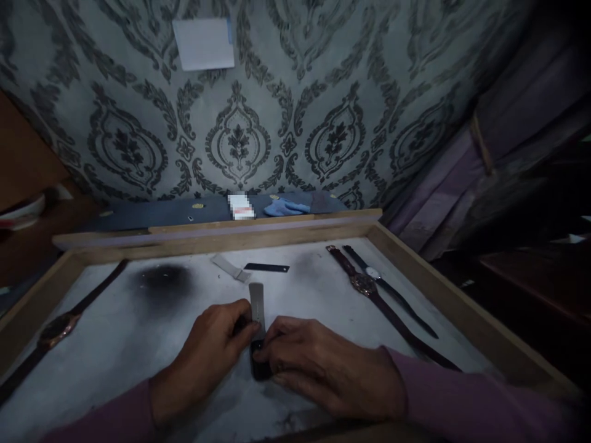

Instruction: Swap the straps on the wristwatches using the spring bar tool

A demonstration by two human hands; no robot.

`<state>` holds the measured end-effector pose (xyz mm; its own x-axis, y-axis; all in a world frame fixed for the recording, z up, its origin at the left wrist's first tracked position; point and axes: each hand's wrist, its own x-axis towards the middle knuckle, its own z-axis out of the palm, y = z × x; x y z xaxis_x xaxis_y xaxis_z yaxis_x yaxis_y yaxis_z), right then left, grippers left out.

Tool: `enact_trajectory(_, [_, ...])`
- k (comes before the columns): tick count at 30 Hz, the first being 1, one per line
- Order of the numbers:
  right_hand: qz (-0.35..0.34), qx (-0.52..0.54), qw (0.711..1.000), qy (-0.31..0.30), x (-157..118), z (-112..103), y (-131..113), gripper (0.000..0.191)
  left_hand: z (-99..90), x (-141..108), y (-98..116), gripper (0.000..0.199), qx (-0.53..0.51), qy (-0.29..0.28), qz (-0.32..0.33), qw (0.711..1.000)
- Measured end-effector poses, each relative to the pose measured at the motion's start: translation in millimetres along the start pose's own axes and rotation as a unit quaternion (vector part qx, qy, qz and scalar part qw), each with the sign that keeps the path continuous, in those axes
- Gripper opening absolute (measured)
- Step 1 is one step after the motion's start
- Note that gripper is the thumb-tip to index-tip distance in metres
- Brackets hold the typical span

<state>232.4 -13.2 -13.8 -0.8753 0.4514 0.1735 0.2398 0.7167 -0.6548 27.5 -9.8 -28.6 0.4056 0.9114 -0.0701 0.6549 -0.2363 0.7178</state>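
Note:
A small black square watch case (261,363) lies on the white board near its front edge, with a light strap piece (257,301) standing out from its far end. My left hand (215,338) pinches the strap's edge with thumb and forefinger. Over the case, the curled fingers of my right hand (309,357) grip its right side and top. Just beyond, another light strap piece (231,268) touches or nearly touches a dark flat strip (266,267). My fingers partly hide where strap and case meet.
A brown-strapped watch (364,284) and a thinner dark one (373,272) lie at the right. Another watch (58,329) is at the left. A raised wooden rim (268,231) borders the board; a blue cloth (286,207) lies behind it.

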Motion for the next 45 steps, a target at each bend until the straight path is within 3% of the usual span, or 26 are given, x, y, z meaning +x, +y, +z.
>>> enact_trajectory(3, [0.008, 0.01, 1.0, 0.001, 0.3, -0.2, -0.4, 0.016, 2.1, -6.7, -1.8, 0.014, 0.048, 0.041, 0.03, 0.998])
enact_trajectory(5, [0.015, 0.014, 1.0, -0.004, 0.4, -0.6, -0.5, 0.016, 2.2, -11.9, -3.1, 0.016, 0.054, 0.056, 0.092, 0.993])
enact_trajectory(8, [0.024, 0.015, 0.999, -0.017, 0.1, -0.4, 1.2, 0.015, -0.5, -18.0, -2.7, 0.018, 0.037, 0.044, 0.193, 0.98])
enact_trajectory(11, [0.029, 0.005, 0.999, -0.017, -1.2, 1.1, 4.2, 0.016, -4.0, -22.0, 0.0, 0.023, 0.048, 0.022, 0.244, 0.968])
enact_trajectory(18, [0.015, 0.002, 1.0, -0.005, -3.1, 0.3, 3.1, 0.017, 1.0, -28.2, 0.6, 0.044, 0.08, -0.029, 0.169, 0.982])
enact_trajectory(22, [0.006, 0.032, 0.999, 0.015, -2.2, -2.6, 1.8, 0.019, -3.0, -25.5, 1.7, 0.033, 0.029, -0.064, 0.135, 0.988])
enact_trajectory(28, [0.006, 0.06, 0.998, 0.018, -0.4, -2.8, 4.8, 0.019, -11.6, -13.6, -5.0, 0.017, -0.005, -0.098, 0.133, 0.986])
enact_trajectory(41, [0.006, 0.076, 0.997, -0.025, -0.9, -4.2, 7.7, 0.018, -3.1, -16.3, -0.5, 0.037, 0.066, -0.067, 0.142, 0.985])
enact_trajectory(45, [0.053, 0.114, 0.992, 0.028, -1.2, -5.1, 5.5, 0.018, 0.1, -16.3, -1.8, 0.036, 0.069, -0.05, 0.138, 0.987])
